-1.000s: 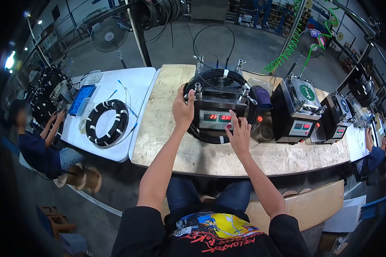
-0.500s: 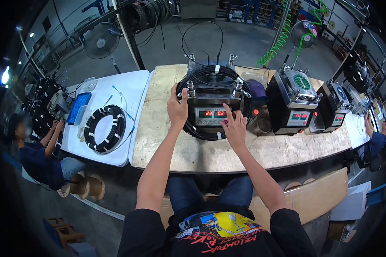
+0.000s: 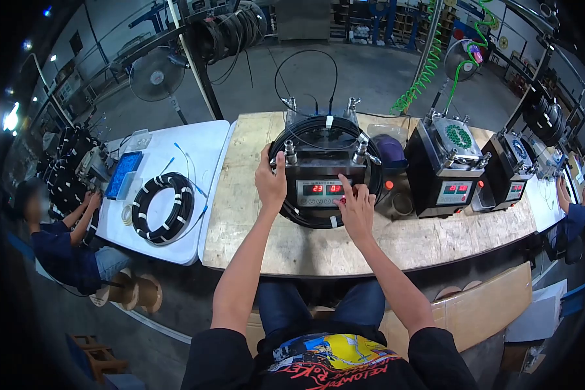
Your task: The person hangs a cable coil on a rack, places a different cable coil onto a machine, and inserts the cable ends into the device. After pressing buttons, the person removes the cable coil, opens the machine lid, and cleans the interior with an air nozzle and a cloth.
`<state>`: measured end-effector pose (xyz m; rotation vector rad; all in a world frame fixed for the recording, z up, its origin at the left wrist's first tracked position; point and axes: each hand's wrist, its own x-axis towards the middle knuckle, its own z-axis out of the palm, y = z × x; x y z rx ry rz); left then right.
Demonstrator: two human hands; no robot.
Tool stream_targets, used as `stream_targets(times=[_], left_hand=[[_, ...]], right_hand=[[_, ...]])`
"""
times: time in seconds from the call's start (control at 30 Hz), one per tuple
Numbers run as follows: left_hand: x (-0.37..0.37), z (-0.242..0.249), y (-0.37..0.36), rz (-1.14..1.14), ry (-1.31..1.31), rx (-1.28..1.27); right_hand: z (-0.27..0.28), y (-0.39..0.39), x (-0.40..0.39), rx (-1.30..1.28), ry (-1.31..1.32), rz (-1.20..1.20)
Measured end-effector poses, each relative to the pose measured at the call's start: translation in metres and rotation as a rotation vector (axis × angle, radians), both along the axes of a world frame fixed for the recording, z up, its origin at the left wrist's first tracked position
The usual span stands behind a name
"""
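Observation:
A black box-shaped machine [image 3: 305,173] with a red-digit display panel [image 3: 324,190] stands in front of me on the plywood bench. A coil of black cable [image 3: 291,216] hangs around it, with white tape bands. My left hand [image 3: 270,182] is at the left side, its thumb in front and its fingers around the coil's edge. My right hand [image 3: 357,209] is at the panel's right end, index finger stretched up against the display and thumb near the buttons. Nothing shows in its grasp. Metal fittings [image 3: 359,153] stick up at the machine's corners.
Two similar machines [image 3: 444,168] [image 3: 510,162] stand to the right on the plywood bench [image 3: 240,240]. A taped cable coil [image 3: 163,207] and a blue tray [image 3: 124,174] lie on the white table [image 3: 205,146]. Co-workers sit at the left [image 3: 62,250] and far right [image 3: 575,221].
The view has tilted up slightly, so the bench and machines sit lower in the picture. Both hands stay at the same places on the machine and coil.

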<state>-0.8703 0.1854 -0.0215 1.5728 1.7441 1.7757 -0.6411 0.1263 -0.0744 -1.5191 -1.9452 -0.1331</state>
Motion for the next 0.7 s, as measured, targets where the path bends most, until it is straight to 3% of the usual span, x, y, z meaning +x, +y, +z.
stream_targets(times=[0.7], left_hand=[[0.0001, -0.0006, -0.0009, -0.017, -0.015, -0.031]], right_hand=[[0.0005, -0.0016, -0.0043, 0.004, 0.051, -0.02]])
